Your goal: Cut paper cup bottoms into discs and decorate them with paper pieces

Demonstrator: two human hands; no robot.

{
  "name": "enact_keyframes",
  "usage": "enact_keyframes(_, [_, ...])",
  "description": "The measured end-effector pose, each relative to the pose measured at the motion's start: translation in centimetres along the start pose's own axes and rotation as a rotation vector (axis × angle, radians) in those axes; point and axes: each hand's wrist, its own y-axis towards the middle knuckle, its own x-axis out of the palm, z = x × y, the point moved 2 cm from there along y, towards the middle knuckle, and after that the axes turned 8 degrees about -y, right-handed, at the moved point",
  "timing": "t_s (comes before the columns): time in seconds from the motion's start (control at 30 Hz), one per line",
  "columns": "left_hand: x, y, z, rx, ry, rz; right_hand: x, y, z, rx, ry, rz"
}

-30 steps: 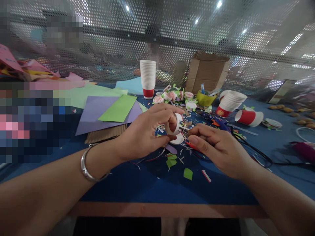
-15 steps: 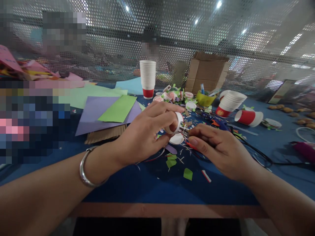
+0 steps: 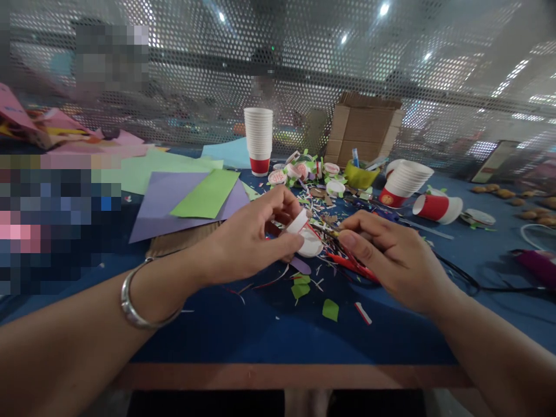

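Near the middle of the blue table, my left hand (image 3: pixel 249 237) pinches a small white paper ring (image 3: pixel 297 222) with a red edge, apparently cut from a cup. My right hand (image 3: pixel 386 249), to its right, has thumb and fingers closed around a thin dark tool (image 3: pixel 326 231) whose tip points toward the ring; red handles (image 3: pixel 351 265) show below the fingers. The tool looks like scissors, partly hidden by the hand. A white round piece (image 3: pixel 311 243) lies just under the ring. Paper scraps and green cut pieces (image 3: pixel 330 309) are scattered around.
A tall cup stack (image 3: pixel 259 142) stands behind my left hand. Purple paper (image 3: pixel 160 202) and a green sheet (image 3: pixel 206 194) lie left. Small decorated pieces (image 3: pixel 299 169), a yellow container (image 3: pixel 360 175), more cups (image 3: pixel 406 180) and a cardboard box (image 3: pixel 365 130) are at the back.
The white ring has turned and dropped slightly to the left in my left hand, whose fingers have shifted. The tool has drawn back a little, showing more of its red handles.
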Motion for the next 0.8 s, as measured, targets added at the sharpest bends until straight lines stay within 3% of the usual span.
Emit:
enact_keyframes(0.17, [0.4, 0.3, -0.4, -0.142, -0.298, -0.024, 0.0, -0.2, -0.1, -0.043, -0.112, 0.058])
enact_keyframes(0.37, [1.1, -0.1, 0.4, -0.267, -0.414, -0.041, 0.1, -0.2, -0.4, -0.118, -0.201, 0.096])
enact_keyframes(0.6, [1.2, -0.4, 0.2, -0.24, -0.372, -0.045, 0.1, -0.1, -0.6, -0.158, -0.216, 0.076])
enact_keyframes(0.8, [1.8, -0.7, 0.2, -0.261, -0.469, -0.028, 0.1, -0.3, -0.5, -0.12, -0.179, 0.038])
